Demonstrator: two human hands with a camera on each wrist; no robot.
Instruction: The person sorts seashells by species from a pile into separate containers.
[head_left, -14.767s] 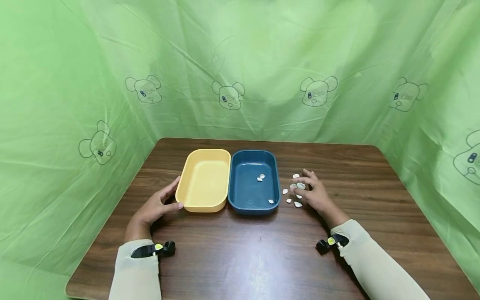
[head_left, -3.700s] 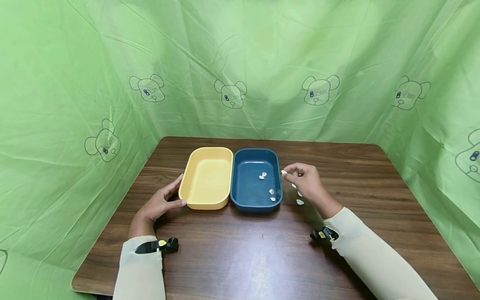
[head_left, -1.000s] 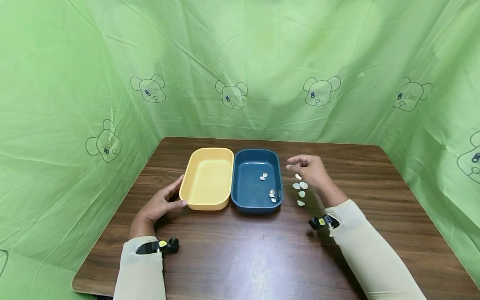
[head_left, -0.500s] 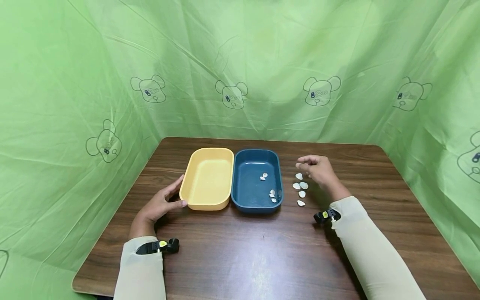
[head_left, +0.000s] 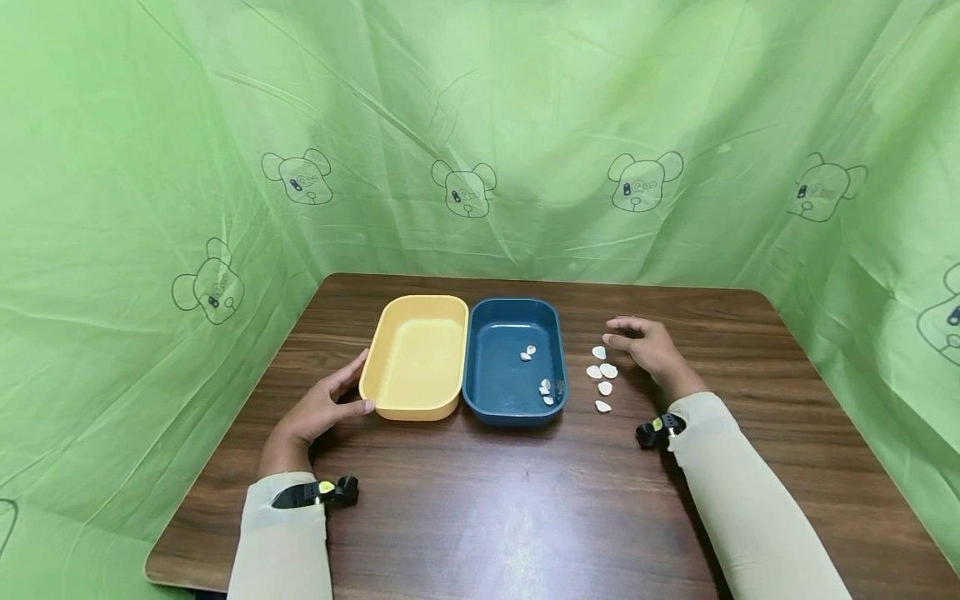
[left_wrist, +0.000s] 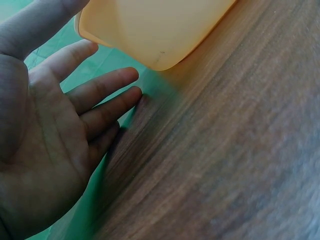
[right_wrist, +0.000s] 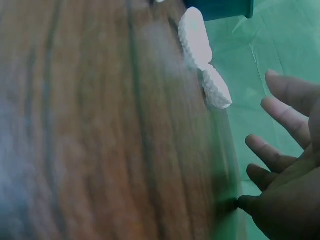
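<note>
My left hand (head_left: 317, 410) rests against the left side of an empty yellow tray (head_left: 414, 358), thumb at its near corner and fingers straight and spread. In the left wrist view, the yellow tray (left_wrist: 150, 30) stands just beyond the fingertips. A blue tray (head_left: 498, 387) sits right beside it, holding several small white seashells (head_left: 545, 390). More seashells (head_left: 604, 388) lie in a loose column on the table to its right. My right hand (head_left: 651, 348) hovers by the far end of that column, fingers relaxed and holding nothing. Ridged shells (right_wrist: 196, 37) show ahead of it in the right wrist view.
Both trays stand on a brown wood-grain table (head_left: 465, 492) with rounded far corners. A green curtain (head_left: 555, 225) printed with bear heads hangs behind it and along the sides. Each wrist wears a black strap with a small camera (head_left: 347, 490).
Several seconds ago my right hand pinched a shell by the blue tray's rim; that tray now holds more shells. Over the last second the empty right hand has drawn rightward. The left hand stays put.
</note>
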